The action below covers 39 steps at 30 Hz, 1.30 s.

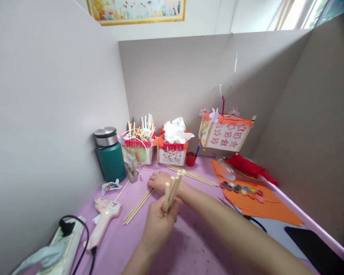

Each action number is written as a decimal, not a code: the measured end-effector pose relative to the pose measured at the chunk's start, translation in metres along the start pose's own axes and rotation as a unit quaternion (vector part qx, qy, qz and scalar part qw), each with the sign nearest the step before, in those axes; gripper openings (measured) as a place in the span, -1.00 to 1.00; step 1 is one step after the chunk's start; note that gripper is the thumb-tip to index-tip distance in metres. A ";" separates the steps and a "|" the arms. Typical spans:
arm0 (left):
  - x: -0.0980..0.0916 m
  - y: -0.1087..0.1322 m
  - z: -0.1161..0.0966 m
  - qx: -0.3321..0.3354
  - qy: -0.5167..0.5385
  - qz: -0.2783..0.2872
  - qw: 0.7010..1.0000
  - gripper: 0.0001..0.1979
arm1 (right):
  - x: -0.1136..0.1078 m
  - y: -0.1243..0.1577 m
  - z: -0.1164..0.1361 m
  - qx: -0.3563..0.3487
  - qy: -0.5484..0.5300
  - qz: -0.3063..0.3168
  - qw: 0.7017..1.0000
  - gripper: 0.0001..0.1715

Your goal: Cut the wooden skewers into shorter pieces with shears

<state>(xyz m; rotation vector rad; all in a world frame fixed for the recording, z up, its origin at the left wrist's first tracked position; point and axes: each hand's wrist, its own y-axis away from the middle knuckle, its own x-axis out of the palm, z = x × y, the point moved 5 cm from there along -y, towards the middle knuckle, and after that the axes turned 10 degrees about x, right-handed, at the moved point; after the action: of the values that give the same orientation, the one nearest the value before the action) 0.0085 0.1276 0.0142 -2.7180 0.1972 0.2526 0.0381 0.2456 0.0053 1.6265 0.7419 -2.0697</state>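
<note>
My left hand (158, 225) comes up from the bottom centre and is closed round a bundle of thin wooden sticks (172, 190), held upright and tilted right. My right arm crosses from the lower right, and my right hand (160, 181) lies back-up on the purple tabletop (189, 244) just behind the bundle. Its fingers bend down at the upper end of a few loose sticks (137, 206) lying on the table; whether they grip them is hidden.
A pink glue gun (104, 218) and a power strip (65, 238) lie at the left. A teal flask (109, 154), two decorated boxes (172, 152), a paper lantern (225, 135), more sticks (195, 175), orange paper (258, 204) and a paint strip (242, 190) stand behind. Grey partition walls close three sides.
</note>
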 end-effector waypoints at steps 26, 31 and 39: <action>-0.010 -0.001 -0.005 -0.017 0.277 -0.038 0.960 -0.73 | -0.036 0.120 -0.030 0.147 -0.216 0.011 0.965 -0.67; -0.006 0.001 -0.008 -0.023 0.368 0.011 0.930 -0.82 | -0.014 0.148 0.041 0.055 -0.620 0.103 0.776 -0.66; 0.000 0.001 -0.011 -0.060 0.269 0.028 0.961 -0.64 | 0.020 0.153 0.049 0.128 -0.640 0.020 0.758 -0.79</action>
<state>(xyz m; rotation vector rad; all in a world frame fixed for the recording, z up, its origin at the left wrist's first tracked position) 0.0102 0.1224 0.0239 -2.8432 0.4226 -0.4827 0.0889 0.0962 -0.0293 -0.0045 -0.0929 -2.6081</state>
